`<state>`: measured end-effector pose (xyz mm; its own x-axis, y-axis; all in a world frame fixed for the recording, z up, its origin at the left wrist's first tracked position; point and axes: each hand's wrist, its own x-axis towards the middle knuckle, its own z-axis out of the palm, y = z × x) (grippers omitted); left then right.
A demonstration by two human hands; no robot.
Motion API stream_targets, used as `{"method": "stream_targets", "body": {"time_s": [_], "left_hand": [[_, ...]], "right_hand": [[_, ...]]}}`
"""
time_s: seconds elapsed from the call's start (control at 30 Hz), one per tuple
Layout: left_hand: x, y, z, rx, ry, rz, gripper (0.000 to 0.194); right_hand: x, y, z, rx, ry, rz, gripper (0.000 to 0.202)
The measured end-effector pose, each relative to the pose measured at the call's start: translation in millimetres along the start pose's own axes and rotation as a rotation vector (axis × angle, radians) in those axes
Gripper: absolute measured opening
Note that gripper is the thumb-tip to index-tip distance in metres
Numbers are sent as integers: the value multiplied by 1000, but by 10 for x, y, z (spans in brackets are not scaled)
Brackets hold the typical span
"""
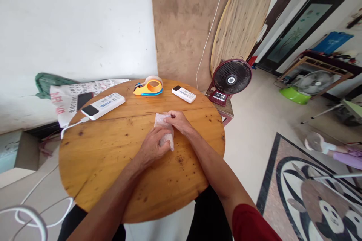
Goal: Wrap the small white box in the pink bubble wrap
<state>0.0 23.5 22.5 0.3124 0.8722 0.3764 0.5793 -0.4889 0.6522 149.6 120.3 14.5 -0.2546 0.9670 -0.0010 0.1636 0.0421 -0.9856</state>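
Note:
A small bundle of bubble wrap (160, 119) lies near the middle of the round wooden table (113, 165); what is inside it, if anything, cannot be made out. My left hand (155, 145) grips the near end, thumb and fingers bent around it. At the far end, my right hand (178, 121) pinches the wrap between thumb and fingers. Beyond my hands stands an orange and blue tape dispenser (148, 87) with a roll on it. A white power bank (183, 94) with a dark end lies right of the dispenser.
A larger white power bank (104, 106) with a white cable sits on the table's left. Behind it are a printed sack (63, 101) and a green bag (52, 84). A dark red fan (231, 79) stands on a stool to the right. Another person's foot (314, 141) shows far right.

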Motion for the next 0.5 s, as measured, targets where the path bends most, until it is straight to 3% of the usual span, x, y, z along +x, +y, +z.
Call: {"method": "stream_targets", "body": {"time_s": [0.27, 0.5], "left_hand": [[-26, -62, 40, 30, 36, 22, 36], [-68, -41, 89, 176, 140, -107, 33]], "right_hand": [[19, 88, 60, 23, 111, -130, 19], [-48, -60, 35, 108, -39, -110, 24]]}}
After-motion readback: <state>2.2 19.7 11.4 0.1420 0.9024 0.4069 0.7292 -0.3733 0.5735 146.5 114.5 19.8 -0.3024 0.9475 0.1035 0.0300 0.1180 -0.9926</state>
